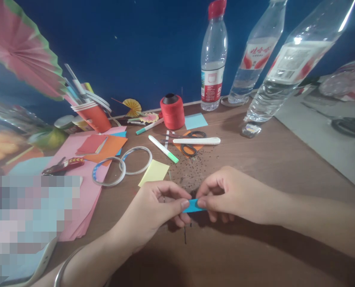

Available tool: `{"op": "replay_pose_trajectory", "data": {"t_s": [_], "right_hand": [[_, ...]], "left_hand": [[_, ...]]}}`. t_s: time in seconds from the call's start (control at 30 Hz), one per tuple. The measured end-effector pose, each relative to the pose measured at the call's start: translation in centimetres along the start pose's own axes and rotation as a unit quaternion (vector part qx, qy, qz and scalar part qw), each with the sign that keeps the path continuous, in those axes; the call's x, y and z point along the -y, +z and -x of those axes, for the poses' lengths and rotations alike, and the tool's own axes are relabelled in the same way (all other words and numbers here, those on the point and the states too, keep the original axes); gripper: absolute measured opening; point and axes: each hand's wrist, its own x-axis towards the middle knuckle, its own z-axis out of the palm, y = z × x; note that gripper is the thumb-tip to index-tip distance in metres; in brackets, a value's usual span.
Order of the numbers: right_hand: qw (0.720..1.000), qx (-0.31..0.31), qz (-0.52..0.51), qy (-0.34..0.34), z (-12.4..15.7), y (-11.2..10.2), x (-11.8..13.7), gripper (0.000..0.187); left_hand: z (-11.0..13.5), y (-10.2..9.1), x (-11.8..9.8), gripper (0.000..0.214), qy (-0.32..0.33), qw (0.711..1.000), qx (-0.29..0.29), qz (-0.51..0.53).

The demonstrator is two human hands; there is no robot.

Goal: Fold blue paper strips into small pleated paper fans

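Between my two hands is a small blue strip of paper (192,206), held low over the brown table. My left hand (162,203) pinches its left end between thumb and fingers. At the other end, the thumb and forefinger of my right hand (222,195) grip it, with the remaining fingers curled below. Just beyond my hands, small dark specks (192,171) are scattered on the wood. A yellow paper piece (153,172) lies beside my left hand. Farther back are scissors (189,149) with black handles, partly under a white utility knife (197,141).
Two tape rolls (108,184) and pink paper sheets (84,215) lie to the left, near a red cup (94,117) of pens. A red thread spool (172,111) stands at the back. Several plastic bottles (213,59) stand at back right. A green-capped marker (163,149) lies mid-table.
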Motion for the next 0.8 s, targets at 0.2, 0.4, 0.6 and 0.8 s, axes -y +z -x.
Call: {"op": "replay_pose_trajectory", "data": {"t_s": [0.2, 0.4, 0.6, 0.8], "right_hand": [[1.0, -0.002, 0.004, 0.007, 0.01, 0.04, 0.16, 0.024], [1.0, -0.001, 0.003, -0.003, 0.09, 0.0, 0.09, 0.023], [1.0, -0.005, -0.001, 0.001, -0.02, -0.01, -0.09, 0.023], [1.0, 0.0, -0.003, -0.009, 0.01, -0.09, -0.14, 0.022]], "left_hand": [[-0.03, 0.01, 0.22, 0.016, 0.003, 1.0, -0.013, -0.007], [-0.05, 0.12, 0.0, 0.017, -0.005, 1.0, -0.01, 0.001], [-0.02, 0.19, 0.02, 0.016, -0.001, 1.0, -0.025, -0.002], [0.01, 0.18, -0.24, 0.015, -0.012, 1.0, -0.015, 0.001]]}}
